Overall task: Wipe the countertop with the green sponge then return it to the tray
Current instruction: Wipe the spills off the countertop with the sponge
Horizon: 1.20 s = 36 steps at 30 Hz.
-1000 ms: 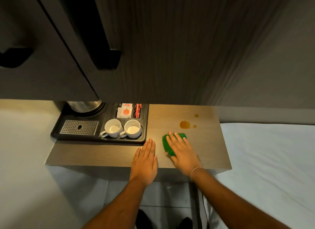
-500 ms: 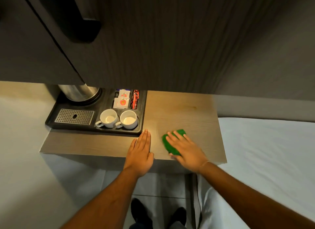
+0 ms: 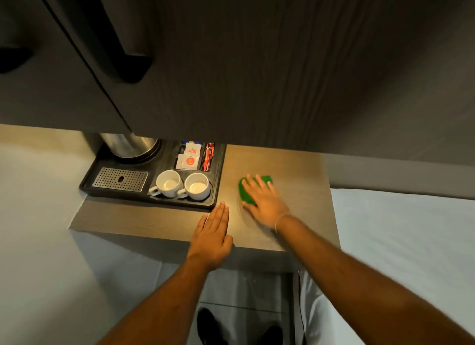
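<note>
The green sponge (image 3: 245, 190) lies flat on the wooden countertop (image 3: 295, 170), right of the black tray (image 3: 218, 175). My right hand (image 3: 264, 203) presses down on the sponge with its fingers spread, blurred by motion, covering most of it. My left hand (image 3: 213, 231) rests flat on the countertop's front edge, fingers together, holding nothing, just below the tray's front right corner. No brown stain shows on the wood around the sponge.
The tray holds two white cups (image 3: 180, 184), a steel kettle (image 3: 128, 144), a perforated drip grate (image 3: 119, 179) and sachets (image 3: 190, 157). A dark cabinet (image 3: 231, 62) overhangs the counter's back. A white bed (image 3: 411, 242) borders the right side. My shoes (image 3: 210, 326) show below.
The brown spill seen a second ago is gone from the wood. My right hand and the sponge have slid back away from the front edge. My left hand stays planted.
</note>
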Available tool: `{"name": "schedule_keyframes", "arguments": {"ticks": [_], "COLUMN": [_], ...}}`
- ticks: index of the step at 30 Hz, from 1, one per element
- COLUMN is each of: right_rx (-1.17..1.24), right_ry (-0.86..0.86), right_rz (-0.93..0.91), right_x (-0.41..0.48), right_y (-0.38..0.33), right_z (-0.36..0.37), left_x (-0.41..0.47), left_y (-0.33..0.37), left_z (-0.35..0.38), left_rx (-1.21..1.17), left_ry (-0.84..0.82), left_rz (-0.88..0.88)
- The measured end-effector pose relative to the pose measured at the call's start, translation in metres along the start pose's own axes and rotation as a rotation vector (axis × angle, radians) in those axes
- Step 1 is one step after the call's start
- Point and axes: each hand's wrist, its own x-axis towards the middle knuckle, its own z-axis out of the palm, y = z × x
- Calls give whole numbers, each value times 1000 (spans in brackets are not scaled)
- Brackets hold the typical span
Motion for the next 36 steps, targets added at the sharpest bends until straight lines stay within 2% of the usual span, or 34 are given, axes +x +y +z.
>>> {"name": "schedule_keyframes", "arguments": {"ticks": [3,7,11,13,15,17,20,22,26,28,31,34,36], "right_rx": [-58,-67,-26,37,101,112,3,-60,-78,-59,25,27,62], "right_ry": [-43,-13,131,149,146,132,71,25,26,37,112,211,211], "right_rz": [-100,-11,289,476,564,476,131,-24,-102,-37,206,421,521], "right_x": [-52,-88,-75,-62,-46,-32,-32,-50,-105,-122,-116,-68,-21], "right_y": [-1,32,51,43,23,-5,-39,-44,-3,27,64,86,89], "right_z": [32,32,3,-7,-8,-2,27,49,73,71,42,2,-25], "left_x": [0,-3,-6,-7,-9,-8,-6,-5,-2,-2,-1,0,2], "left_y": [5,12,17,19,19,18,16,14,11,9,5,3,0], "left_z": [-6,-18,-26,-27,-26,-24,-18,-15,-11,-9,-7,-1,3], "left_rx": [27,41,36,19,10,0,11,11,15,19,31,33,37], "left_ry": [-19,-65,-84,-98,-82,-64,-45,-42,-47,-52,-35,-23,-17], "left_rz": [-9,-21,-34,-45,-43,-38,-42,-51,-40,-35,-9,3,6]}}
